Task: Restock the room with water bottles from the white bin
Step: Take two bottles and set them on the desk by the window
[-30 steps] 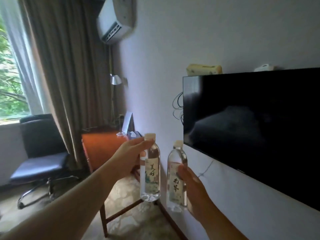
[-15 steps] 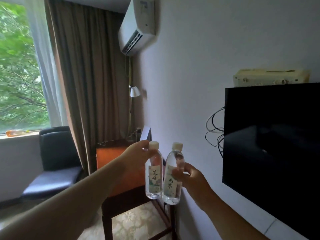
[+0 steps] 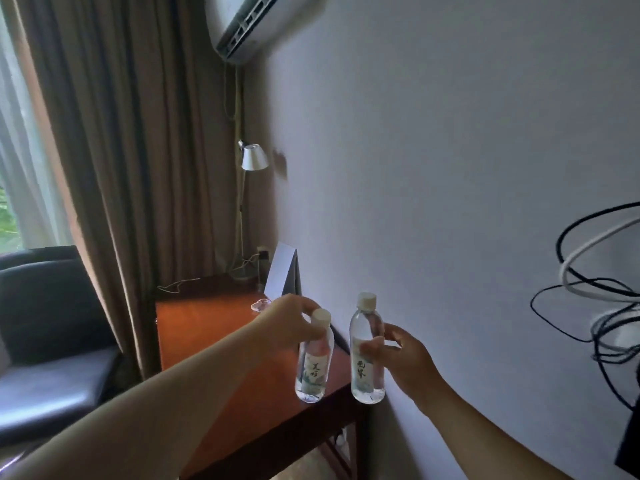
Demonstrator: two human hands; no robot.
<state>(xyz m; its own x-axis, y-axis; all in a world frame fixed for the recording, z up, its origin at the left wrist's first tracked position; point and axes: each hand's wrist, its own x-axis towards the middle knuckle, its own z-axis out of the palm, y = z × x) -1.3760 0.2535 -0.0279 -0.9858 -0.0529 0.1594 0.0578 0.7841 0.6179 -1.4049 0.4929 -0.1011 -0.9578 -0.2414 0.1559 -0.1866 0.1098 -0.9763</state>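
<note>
My left hand (image 3: 289,327) grips one water bottle (image 3: 312,362) at its neck, over the table's (image 3: 207,327) near right corner. My right hand (image 3: 403,358) grips a second bottle (image 3: 367,351), beside the wall (image 3: 433,168).

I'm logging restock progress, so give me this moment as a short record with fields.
left hand: grips the left bottle near its cap
right hand: holds the right bottle by its body
bottles: upright, side by side, capped, in the air
below them: wooden desk against the wall
on desk: lamp, a folded card
</note>
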